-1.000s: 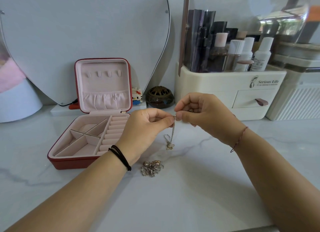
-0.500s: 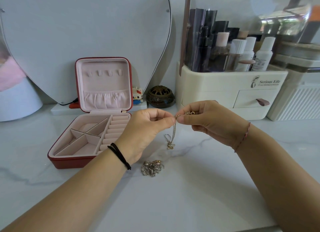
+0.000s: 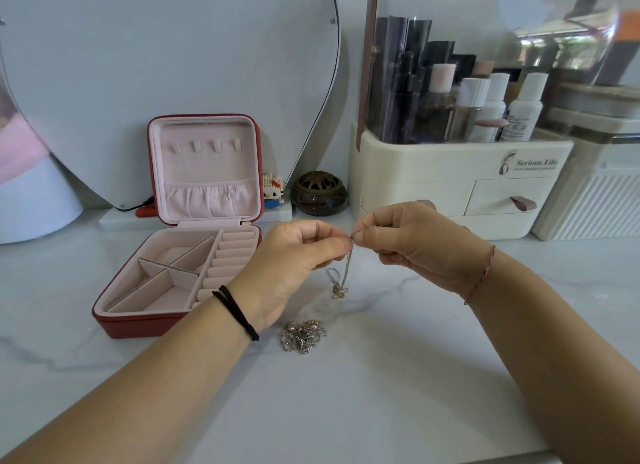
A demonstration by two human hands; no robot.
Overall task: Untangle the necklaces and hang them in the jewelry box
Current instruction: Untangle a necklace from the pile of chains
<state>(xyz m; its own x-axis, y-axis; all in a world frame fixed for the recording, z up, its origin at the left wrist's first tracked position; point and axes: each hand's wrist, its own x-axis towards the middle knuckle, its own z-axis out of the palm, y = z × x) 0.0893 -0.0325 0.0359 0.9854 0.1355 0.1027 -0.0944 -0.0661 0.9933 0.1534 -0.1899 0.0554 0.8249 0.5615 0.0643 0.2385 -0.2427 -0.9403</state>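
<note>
Right of the jewelry box (image 3: 138, 325), above the counter (image 3: 381, 401):

Item 1: necklace (image 3: 347, 266), thin chain w/ pendant, pinched at its top end betw. both hands. Whether the lower end rests on the counter cannot be told.

Change vs. 1 s ago: the right hand (image 3: 412, 242) has been lowered a little and rolled, so a short end of chain is now seen over its forefinger. The left hand (image 3: 294, 255) and the hanging part are practically unmoved.

Meaning (judged): a clasp or small knot is prob. being worked. The chain appears freed but is not yet hung; the lid hooks (image 3: 207, 146) are bare.

Item 2: tangled heap (image 3: 303, 335), on the counter just right of the box's front corner, untouched.

Pose:
- Left hand: thumb and forefinger nipped on the chain, other fingers curled.
- Right hand: likewise nipped on the chain, its fingertips nearly meeting the left's, wrist dropped.
</note>
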